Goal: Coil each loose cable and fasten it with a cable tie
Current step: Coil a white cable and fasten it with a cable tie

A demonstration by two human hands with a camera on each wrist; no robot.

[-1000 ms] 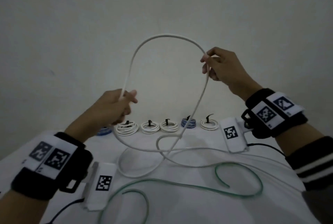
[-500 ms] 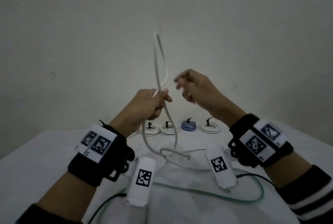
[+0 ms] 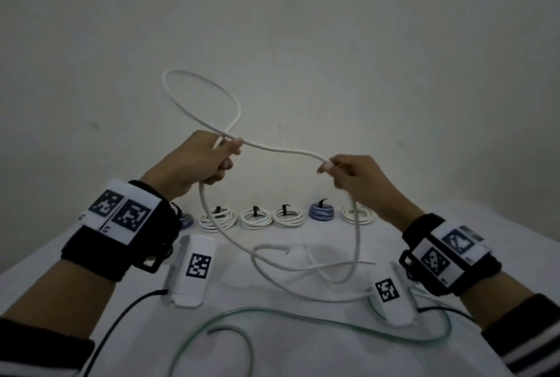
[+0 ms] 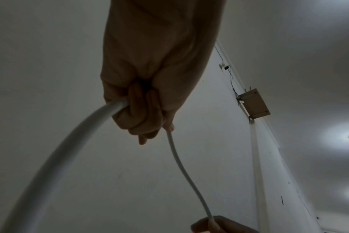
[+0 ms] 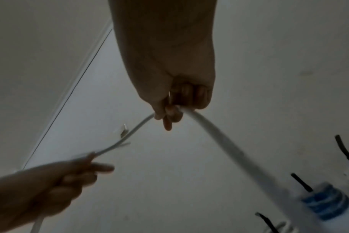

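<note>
A long white cable [image 3: 281,150] is held up in the air over the table. My left hand [image 3: 209,158] grips it where one loop [image 3: 200,100] crosses itself, the loop standing above the fist. In the left wrist view the fingers [image 4: 137,113] curl round the cable [image 4: 74,141]. My right hand [image 3: 342,170] pinches the same cable farther right; the wrist view shows its fingers [image 5: 173,110] closed on the cable [image 5: 219,137]. From both hands the cable hangs down to loose turns on the white table [image 3: 303,267].
Along the back of the table lies a row of tied coils: white ones [image 3: 218,219] [image 3: 256,217] [image 3: 288,216] [image 3: 357,214] and a blue one [image 3: 321,213], each with a black tie. A loose green cable [image 3: 303,319] curves across the near side of the table.
A second ago both hands held one wide arch. They then met, the left taking both strands. Now the right hand has moved right along the cable, and a loop stands above the left fist.
</note>
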